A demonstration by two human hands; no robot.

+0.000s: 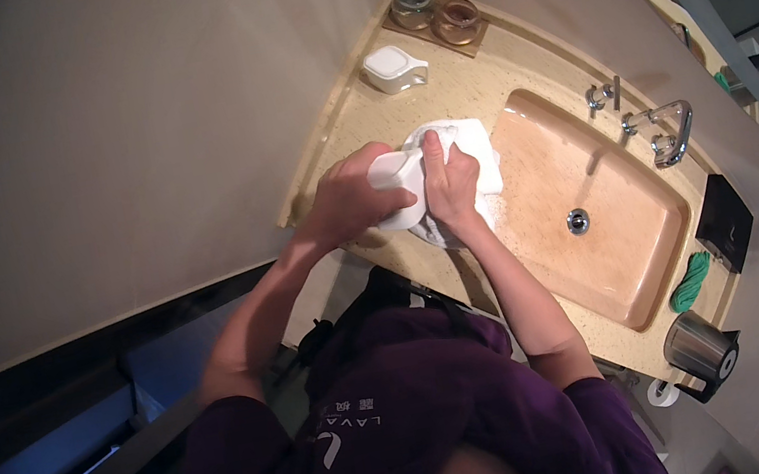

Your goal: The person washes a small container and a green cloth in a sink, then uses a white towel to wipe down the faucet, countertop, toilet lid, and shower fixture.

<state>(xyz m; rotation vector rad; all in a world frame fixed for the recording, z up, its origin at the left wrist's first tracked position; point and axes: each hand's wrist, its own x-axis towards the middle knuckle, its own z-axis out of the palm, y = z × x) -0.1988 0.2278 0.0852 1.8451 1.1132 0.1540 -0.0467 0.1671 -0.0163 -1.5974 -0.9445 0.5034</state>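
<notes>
Over the front left part of the speckled countertop (359,119), my left hand (349,196) grips a white cup (404,211), thumb along its near side. Pressed against the cup's right side, my right hand (450,183) holds a bunched white cloth (482,150), its thumb pointing away from me. The cloth spreads out beneath and beside that hand, close to the sink's left edge. What my right fingertips do inside the cloth is hidden. A second white cup (393,68) with a handle lies on the counter beyond my hands.
A pinkish sink (557,206) with a chrome faucet (673,132) lies to the right. Two glass jars (413,6) (457,21) stand on a wooden tray (475,46) in the far corner. A black box (724,222), green cord bundle (690,281) and metal kettle (699,344) line the right end.
</notes>
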